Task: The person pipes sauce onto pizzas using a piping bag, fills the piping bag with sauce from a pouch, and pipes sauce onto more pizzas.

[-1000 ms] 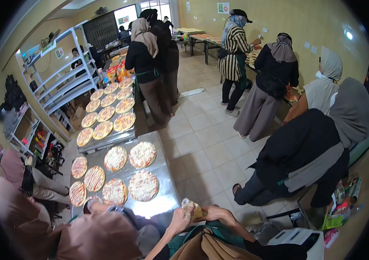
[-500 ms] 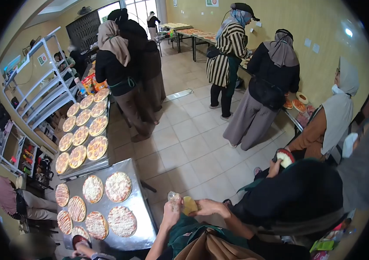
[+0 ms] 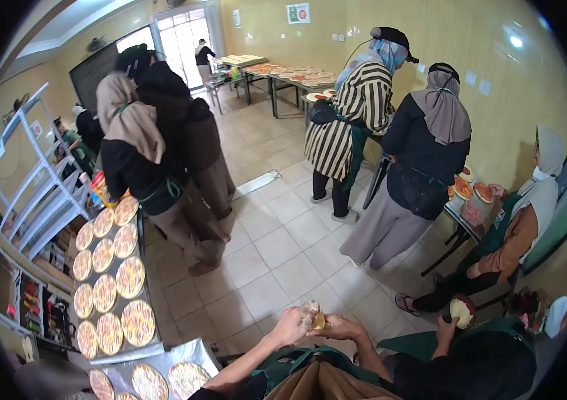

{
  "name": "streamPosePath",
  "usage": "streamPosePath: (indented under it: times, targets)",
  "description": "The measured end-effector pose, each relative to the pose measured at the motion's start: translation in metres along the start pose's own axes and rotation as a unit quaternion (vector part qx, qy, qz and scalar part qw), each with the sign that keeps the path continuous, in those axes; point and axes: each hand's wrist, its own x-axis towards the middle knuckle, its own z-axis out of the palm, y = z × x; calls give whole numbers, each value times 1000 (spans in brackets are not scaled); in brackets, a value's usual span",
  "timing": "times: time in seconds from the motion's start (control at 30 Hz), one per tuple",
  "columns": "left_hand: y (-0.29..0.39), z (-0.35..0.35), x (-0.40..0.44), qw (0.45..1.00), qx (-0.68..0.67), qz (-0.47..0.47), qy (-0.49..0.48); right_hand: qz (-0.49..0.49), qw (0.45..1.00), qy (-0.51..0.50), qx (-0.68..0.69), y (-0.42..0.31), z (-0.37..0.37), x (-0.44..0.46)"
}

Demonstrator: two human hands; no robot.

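Observation:
In front of my apron, both my hands are close together. My left hand (image 3: pixel 289 327) is closed around a crumpled piece of clear plastic (image 3: pixel 310 308). My right hand (image 3: pixel 338 328) grips a pale yellow piece (image 3: pixel 319 323), which looks like a block of cheese, though its kind is not certain. The plastic partly covers the yellow piece, and fingers hide the rest of it. Below and to the left, pizzas topped with white shreds (image 3: pixel 149 383) lie on a metal tabletop (image 3: pixel 193 355).
Rows of sauced pizzas (image 3: pixel 109 333) cover a long table at left, beside a metal shelf (image 3: pixel 47 173). Two people (image 3: pixel 133 147) stand there. Another person sits close on my right, holding a bowl of white shreds (image 3: pixel 461 312). More people work along the right wall.
My hands have come together, bringing the clear plastic against the yellow piece. My view has tilted up, so the near metal table sits lower in the picture.

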Motion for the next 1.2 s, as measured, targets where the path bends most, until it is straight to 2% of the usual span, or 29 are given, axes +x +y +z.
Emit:
streamPosePath:
  times: [0.03, 0.17, 0.2, 0.3, 0.33, 0.4, 0.47, 0.5, 0.57, 0.6, 0.7, 0.77, 0.87, 0.97, 1.03, 1.17, 1.2]
  targets:
    - [-7, -10, 19, 1000, 6, 1, -26, 18, 1000, 19, -12, -3, -7, 9]
    - [-33, -35, 95, 995, 19, 62, -75, -9, 995, 85, 58, -21, -44, 40]
    - [-45, -37, 114, 994, 34, 84, -66, 41, 996, 69, 24, -15, -59, 55]
    - [-74, -62, 171, 988, 44, 91, -117, 44, 993, 54, 93, -13, -100, 98]
    - [-83, -72, 190, 990, 46, 88, -100, 11, 994, 63, 88, -12, -115, 117]
    - [-103, -97, 223, 993, 49, 80, -66, 37, 999, 31, 10, -26, -153, 161]
    - [-126, -120, 258, 998, 42, 3, -38, 92, 992, 10, -92, -81, -202, 199]
    - [-137, -136, 275, 998, 43, -32, -22, 62, 997, -11, -53, -79, -219, 223]
    - [-151, -172, 309, 998, 36, -42, 40, -9, 998, -51, 20, -68, -256, 291]
    - [-159, -191, 325, 996, 47, -41, 65, -43, 997, -26, -55, -109, -277, 304]
    - [-190, -230, 355, 986, 13, -93, 136, -155, 968, -174, -95, -147, -326, 393]
    - [-208, -258, 379, 971, 6, -143, 192, -152, 953, -183, -189, -158, -342, 453]
    - [-247, -300, 412, 951, -1, -147, 273, -156, 933, -205, -250, -174, -361, 532]
    - [-290, -346, 453, 946, -26, -161, 282, -167, 933, -227, -225, -187, -378, 603]
    - [-318, -379, 484, 956, -1, -159, 246, -149, 941, -235, -193, -209, -393, 639]
    - [-354, -446, 567, 982, -3, -99, 163, -92, 973, -209, -15, -229, -427, 705]
    - [-361, -463, 591, 985, 30, -116, 123, -54, 976, -210, 2, -238, -439, 720]
